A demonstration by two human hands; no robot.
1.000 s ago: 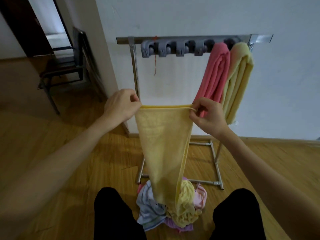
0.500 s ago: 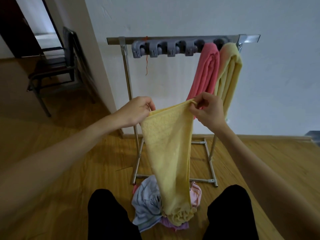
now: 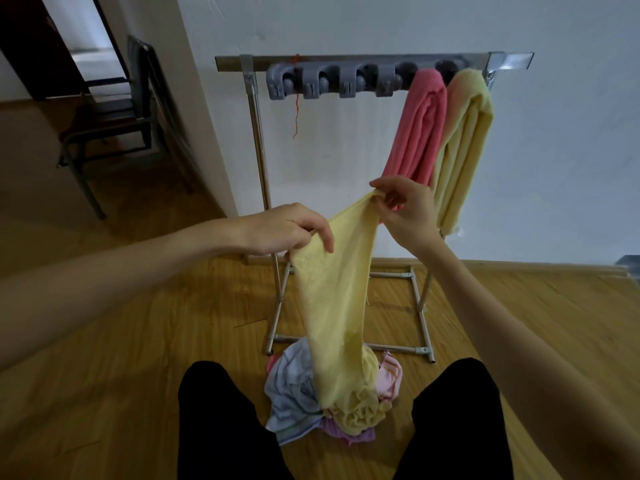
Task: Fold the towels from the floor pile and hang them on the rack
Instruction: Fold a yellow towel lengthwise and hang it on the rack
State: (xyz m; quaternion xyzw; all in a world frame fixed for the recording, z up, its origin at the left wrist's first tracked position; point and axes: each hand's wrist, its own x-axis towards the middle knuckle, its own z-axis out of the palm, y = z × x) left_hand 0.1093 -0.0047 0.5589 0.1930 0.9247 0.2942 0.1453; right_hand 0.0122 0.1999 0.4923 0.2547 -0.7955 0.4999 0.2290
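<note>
Two hands: both hold one yellow towel (image 3: 337, 299) by its top edge.
Left hand (image 3: 287, 230): lower, fingers curled over one corner.
Right hand (image 3: 403, 206): higher, pinching the other corner.
Towel: hangs slanted, its bottom bunched on the floor pile (image 3: 298, 393).
Rack (image 3: 346, 62): behind, carrying a pink towel (image 3: 424, 129) beside a pale yellow towel (image 3: 464, 143).

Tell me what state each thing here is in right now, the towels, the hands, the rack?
Yellow towel: held up, unfolded, its lower end on the pile.
Left hand: grips the towel's top edge.
Right hand: pinches the towel's top corner, higher.
Floor pile: crumpled, unfolded.
Pink towel: folded, hanging on the rack.
Pale yellow towel: folded, hanging beside it.
Rack: upright, four grey clips empty.
</note>
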